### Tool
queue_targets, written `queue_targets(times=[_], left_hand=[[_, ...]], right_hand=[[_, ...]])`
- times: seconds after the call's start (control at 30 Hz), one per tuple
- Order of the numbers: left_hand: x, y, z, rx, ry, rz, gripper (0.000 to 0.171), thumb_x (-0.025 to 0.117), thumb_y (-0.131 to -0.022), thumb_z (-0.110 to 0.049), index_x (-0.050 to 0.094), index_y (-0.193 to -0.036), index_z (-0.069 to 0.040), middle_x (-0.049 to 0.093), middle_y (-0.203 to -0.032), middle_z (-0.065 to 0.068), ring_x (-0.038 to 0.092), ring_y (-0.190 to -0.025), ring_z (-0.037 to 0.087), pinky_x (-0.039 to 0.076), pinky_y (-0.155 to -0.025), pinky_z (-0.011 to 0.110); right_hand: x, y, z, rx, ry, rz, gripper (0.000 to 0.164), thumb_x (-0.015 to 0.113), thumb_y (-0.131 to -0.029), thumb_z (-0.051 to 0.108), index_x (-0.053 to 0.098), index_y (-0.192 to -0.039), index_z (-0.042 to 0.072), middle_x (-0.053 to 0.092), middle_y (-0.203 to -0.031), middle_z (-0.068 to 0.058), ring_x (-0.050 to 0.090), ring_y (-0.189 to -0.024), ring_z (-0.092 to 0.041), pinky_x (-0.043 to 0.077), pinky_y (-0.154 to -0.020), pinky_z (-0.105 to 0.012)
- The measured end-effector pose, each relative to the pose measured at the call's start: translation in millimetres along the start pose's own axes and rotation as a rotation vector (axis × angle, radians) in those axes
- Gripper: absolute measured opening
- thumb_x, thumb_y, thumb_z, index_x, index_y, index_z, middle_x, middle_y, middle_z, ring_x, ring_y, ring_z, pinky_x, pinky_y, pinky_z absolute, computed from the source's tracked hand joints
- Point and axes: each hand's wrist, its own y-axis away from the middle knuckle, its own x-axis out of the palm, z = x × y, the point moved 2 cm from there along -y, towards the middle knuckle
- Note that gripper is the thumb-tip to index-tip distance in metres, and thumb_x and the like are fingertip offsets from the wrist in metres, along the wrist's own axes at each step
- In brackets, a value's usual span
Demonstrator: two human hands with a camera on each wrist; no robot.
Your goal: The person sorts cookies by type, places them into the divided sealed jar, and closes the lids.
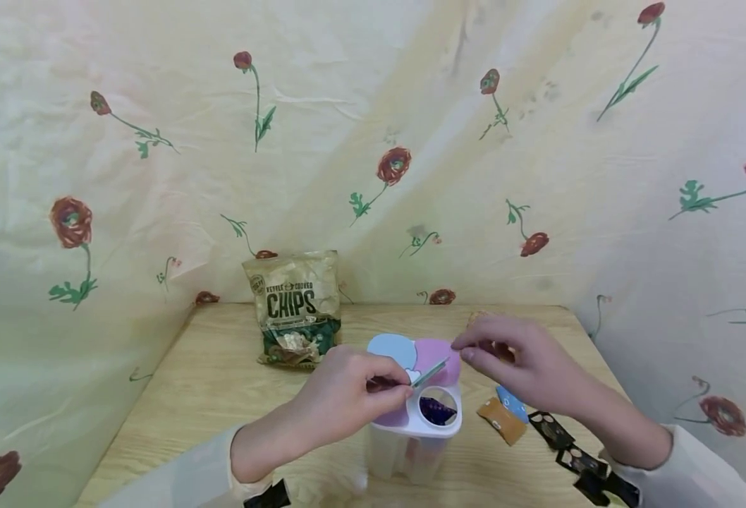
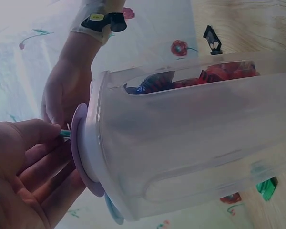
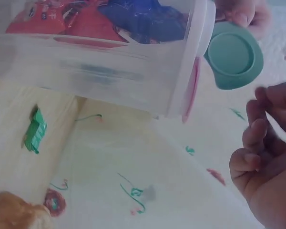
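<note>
A translucent container [image 1: 405,451] with several round coloured lids stands upright on the table. My left hand [image 1: 354,395] pinches a green lid [image 3: 231,52] between thumb and fingers, tilted on edge above the container's top. Beside it, the uncovered round opening [image 1: 438,407] shows a dark purple wrapper inside. The blue lid [image 1: 388,347] and pink lid [image 1: 436,356] sit flat on top. Red packets [image 2: 224,72] and a blue packet [image 2: 155,82] show through the wall. Near the pink lid, my right hand [image 1: 519,360] hovers with loosely bent fingers, thumb close to forefinger, holding nothing visible.
A bag of chips [image 1: 297,310] stands at the back left. Right of the container lie an orange packet [image 1: 501,420] and a light blue packet [image 1: 512,403], with black pieces [image 1: 551,430] nearer my right wrist. A green packet [image 3: 35,131] lies on the table. Flowered cloth hangs behind.
</note>
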Motion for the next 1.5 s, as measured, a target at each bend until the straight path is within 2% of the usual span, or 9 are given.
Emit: queue_targets(times=[0.13,0.23,0.37,0.53,0.73,0.93,1.2,1.37,1.5], left_hand=[[-0.5,-0.8,-0.6,0.001,-0.001,0.013,0.004,0.077,-0.090,-0.020,0.081,-0.091,-0.020,0.075,-0.083,-0.013,0.059,-0.073,-0.007,0.050,-0.068,0.014],[-0.7,-1.5,-1.0,0.003,0.000,0.017,0.004,0.077,-0.090,-0.020,0.081,-0.091,-0.019,0.075,-0.083,-0.013,0.058,-0.073,-0.007,0.050,-0.067,0.014],[-1.1,-1.8,-0.6,0.012,0.012,0.022,0.005,0.077,-0.091,-0.021,0.080,-0.094,-0.019,0.075,-0.086,-0.011,0.060,-0.076,-0.005,0.051,-0.070,0.015],[-2.7,1.8,6.6,0.022,0.079,0.036,0.024,0.078,-0.092,-0.030,0.077,-0.112,-0.016,0.076,-0.106,-0.008,0.067,-0.094,0.003,0.055,-0.083,0.022],[-7.8,6.1,32.2,-0.128,0.110,0.055,0.071,0.081,-0.086,-0.046,0.054,-0.147,-0.022,0.052,-0.151,-0.007,0.051,-0.137,0.018,0.045,-0.110,0.050],[-4.9,9.0,63.5,-0.266,0.190,0.194,0.106,0.082,-0.082,-0.052,0.021,-0.164,-0.027,0.027,-0.168,0.001,0.036,-0.149,0.031,0.042,-0.110,0.060],[13.9,16.3,92.6,-0.209,0.488,0.247,0.105,0.075,-0.089,-0.054,0.014,-0.165,-0.017,0.032,-0.165,0.007,0.042,-0.146,0.034,0.035,-0.119,0.054],[19.5,21.9,95.3,-0.193,0.554,0.227,0.095,0.071,-0.091,-0.057,0.024,-0.163,-0.016,0.048,-0.151,0.008,0.049,-0.139,0.029,0.040,-0.115,0.050],[19.3,23.1,94.1,-0.203,0.575,0.189,0.096,0.072,-0.091,-0.055,0.022,-0.163,-0.016,0.045,-0.153,0.011,0.048,-0.140,0.031,0.039,-0.114,0.052]], right_hand=[[5,-8,-11,0.049,-0.111,0.037,0.024,0.072,-0.095,0.006,0.075,-0.114,0.021,0.072,-0.102,0.007,0.056,-0.072,-0.006,0.049,-0.058,-0.024],[10,-14,-17,0.011,-0.197,0.101,0.023,0.070,-0.095,0.002,0.077,-0.111,0.017,0.073,-0.109,0.004,0.060,-0.081,-0.009,0.050,-0.063,-0.026],[12,-18,-22,-0.027,-0.273,0.135,0.025,0.068,-0.095,-0.002,0.078,-0.106,0.018,0.073,-0.103,0.005,0.063,-0.091,-0.011,0.052,-0.068,-0.027],[11,-17,-24,-0.033,-0.314,0.157,0.026,0.068,-0.095,-0.003,0.077,-0.104,0.019,0.071,-0.097,0.005,0.056,-0.078,-0.011,0.046,-0.059,-0.027],[10,-9,-26,0.049,-0.281,0.189,0.025,0.071,-0.095,0.002,0.076,-0.105,0.024,0.072,-0.103,0.006,0.057,-0.081,-0.012,0.046,-0.059,-0.027],[11,3,-23,0.060,-0.252,0.195,0.026,0.073,-0.093,0.004,0.076,-0.108,0.026,0.072,-0.109,0.007,0.062,-0.095,-0.012,0.051,-0.066,-0.027],[16,18,-20,0.050,-0.188,0.165,0.028,0.079,-0.090,0.009,0.075,-0.109,0.030,0.070,-0.117,0.007,0.063,-0.106,-0.012,0.055,-0.078,-0.031],[21,25,-17,0.049,-0.153,0.141,0.028,0.079,-0.090,0.014,0.074,-0.110,0.032,0.069,-0.121,0.008,0.065,-0.109,-0.012,0.056,-0.086,-0.033],[22,26,-16,0.022,-0.142,0.127,0.027,0.079,-0.090,0.014,0.075,-0.112,0.029,0.069,-0.122,0.005,0.066,-0.110,-0.014,0.056,-0.086,-0.029]])
